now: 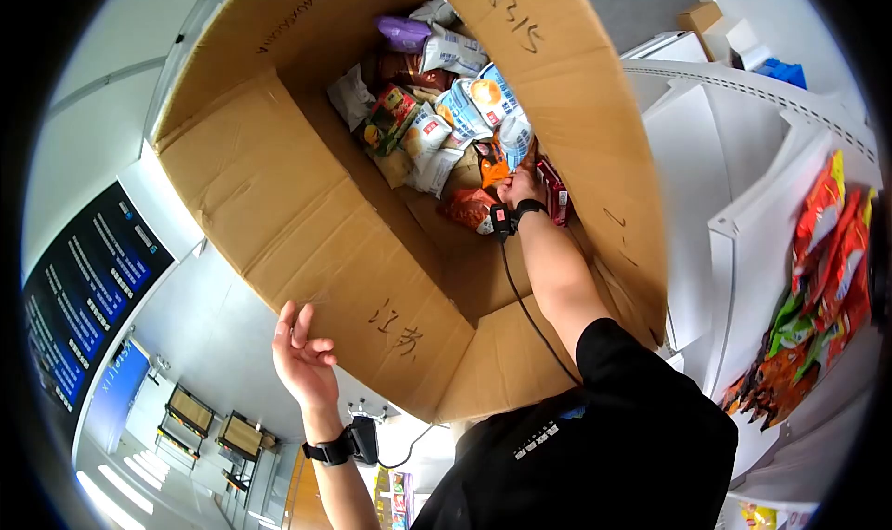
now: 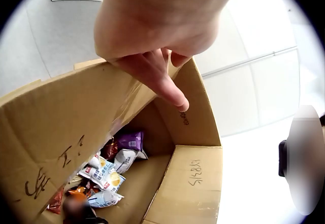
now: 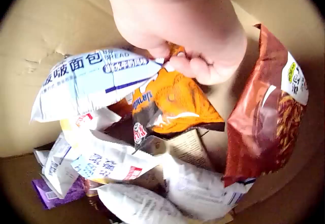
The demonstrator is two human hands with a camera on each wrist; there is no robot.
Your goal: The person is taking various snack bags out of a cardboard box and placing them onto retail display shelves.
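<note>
My right hand (image 1: 520, 188) reaches down inside a large cardboard box (image 1: 316, 214). Its curled fingers pinch the top of an orange and black snack bag (image 3: 175, 102), as the right wrist view shows. Right beside those fingers, a pale blue bread packet (image 3: 96, 84) points one corner at them. A red-brown snack bag (image 3: 259, 117) leans on the other side of the hand. My left hand (image 1: 307, 358) is by the outer edge of the box's near-left flap, fingers loosely bent and holding nothing. In the left wrist view its fingertips overlap the flap's rim.
Several more packets fill the box's far end, among them a purple bag (image 1: 403, 34) and a green and red bag (image 1: 390, 119). A dark red packet (image 1: 555, 191) lies by the right wall. On the right, white shelving (image 1: 743, 242) carries hanging snack bags (image 1: 808, 298).
</note>
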